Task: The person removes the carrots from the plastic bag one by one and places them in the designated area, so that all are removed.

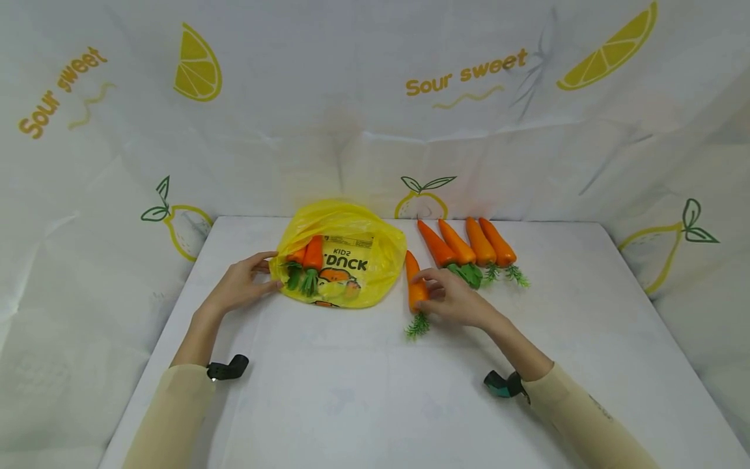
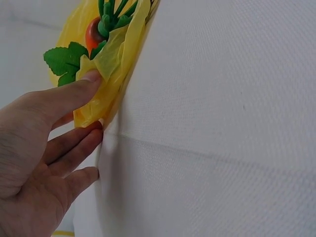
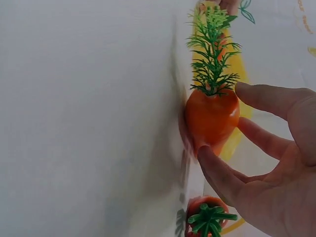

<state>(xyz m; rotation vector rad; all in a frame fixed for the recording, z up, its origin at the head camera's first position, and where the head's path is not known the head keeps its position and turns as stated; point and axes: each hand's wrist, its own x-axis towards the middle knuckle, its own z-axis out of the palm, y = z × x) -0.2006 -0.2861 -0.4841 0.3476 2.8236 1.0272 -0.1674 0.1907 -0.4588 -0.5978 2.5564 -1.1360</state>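
Observation:
A yellow plastic bag (image 1: 328, 216) printed with a duck lies on the table, its mouth toward the left. Inside it are two carrots (image 1: 314, 254) with green tops. My left hand (image 1: 243, 283) pinches the bag's left edge between thumb and fingers, also visible in the left wrist view. To the right of the bag, my right hand (image 1: 454, 298) grips a single orange carrot (image 1: 415, 290) by its thick end. Thumb and fingers sit around that carrot (image 3: 212, 116) in the right wrist view, its feathery greens (image 3: 212, 64) free of the hand.
Several more carrots (image 1: 480, 242) lie side by side near the table's back edge, right of the held one. A white cloth with lemon prints (image 1: 351, 130) rises behind the white table (image 1: 351, 404). Black bands (image 1: 228, 369) are strapped on both wrists.

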